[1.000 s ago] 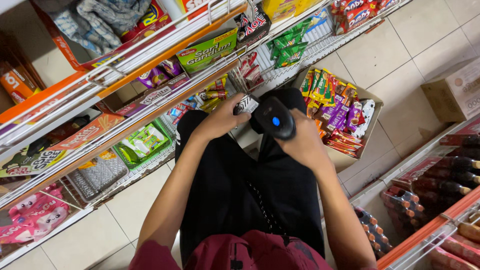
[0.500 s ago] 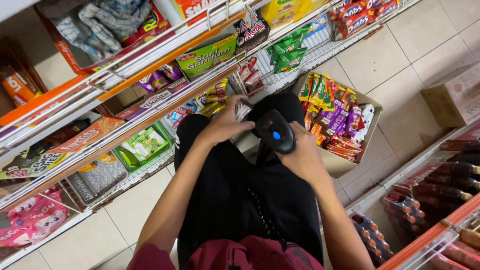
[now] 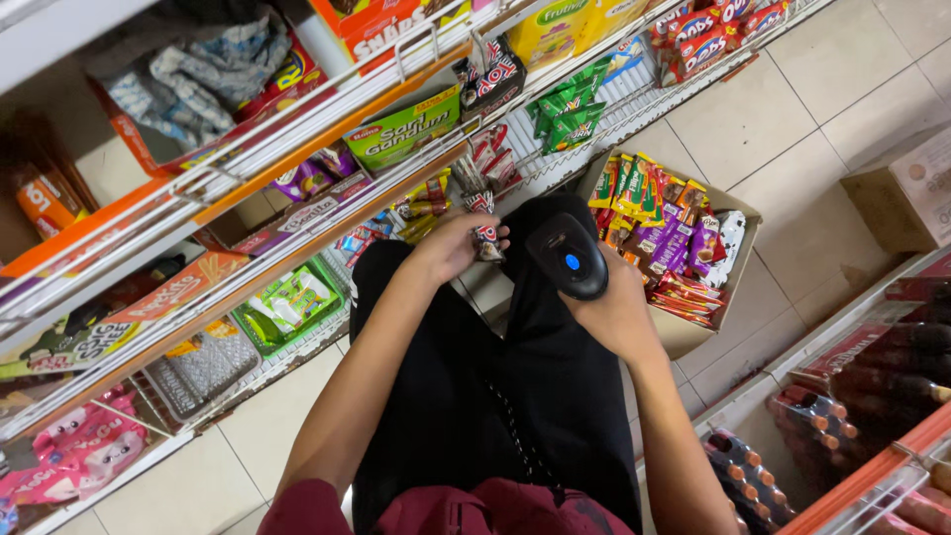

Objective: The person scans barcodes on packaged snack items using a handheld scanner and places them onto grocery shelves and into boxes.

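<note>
— What is the left hand (image 3: 451, 248) gripping?
— It is pinching a small snack packet (image 3: 485, 241) above the lap, beside the shelf (image 3: 297, 263). It is looking light, crinkly and slippery, so edges suit best.
— And the right hand (image 3: 616, 312)?
— It is wrapping a black barcode scanner (image 3: 567, 256), wrist bent, aiming toward the packet.

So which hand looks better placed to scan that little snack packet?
The right hand, probably: it grips the black handheld scanner beside the small snack packet, which the left hand holds up.
</note>
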